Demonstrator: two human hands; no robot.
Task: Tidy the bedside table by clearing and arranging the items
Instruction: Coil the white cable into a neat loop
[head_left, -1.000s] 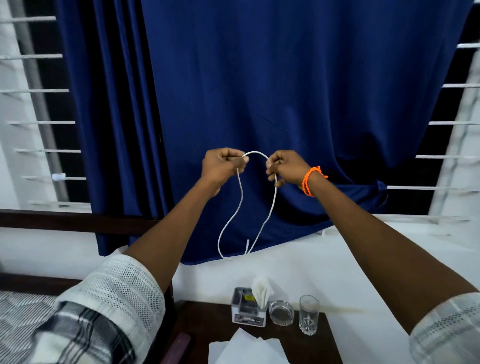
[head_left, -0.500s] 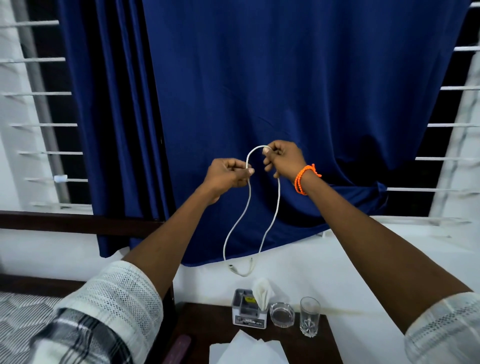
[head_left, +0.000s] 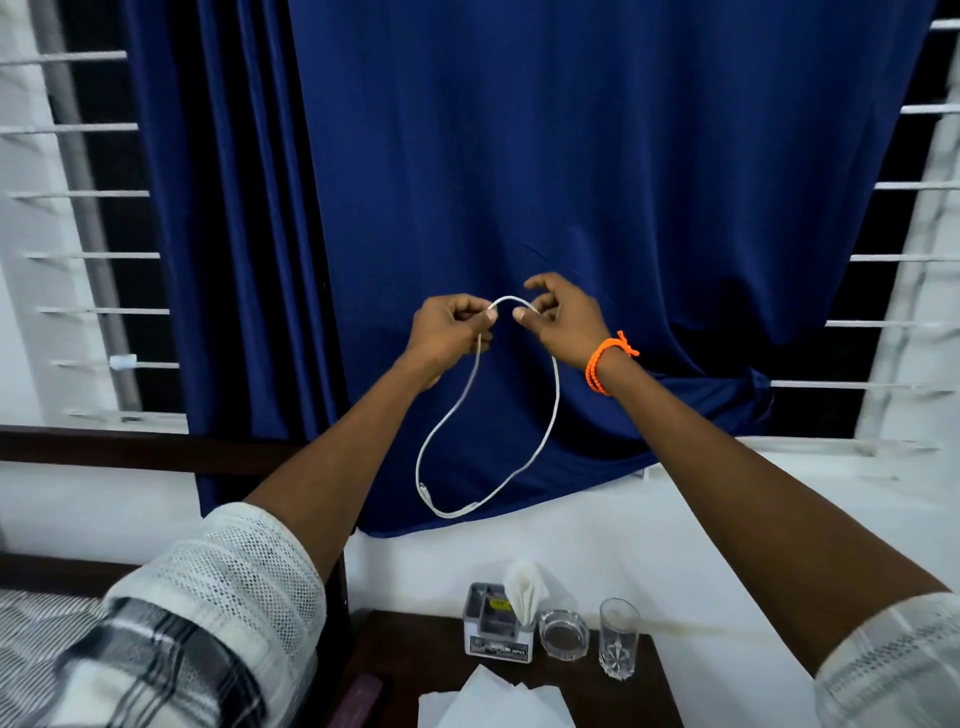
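Since the earlier frame, right hand (head_left: 563, 318) has dropped level with left hand (head_left: 451, 332). Both hands pinch the white cable (head_left: 555, 400), held high so its loop hangs clear of the bench (head_left: 415, 660), probably for coiling.

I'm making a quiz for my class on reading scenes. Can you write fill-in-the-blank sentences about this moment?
1. Both hands, the left hand and the right hand, hold up a white ____ that hangs in a loop.
2. The right wrist wears an ____ bracelet.
3. On the bedside table, the ashtray sits between the tissue holder and the drinking ____.

Missing words: cable; orange; glass
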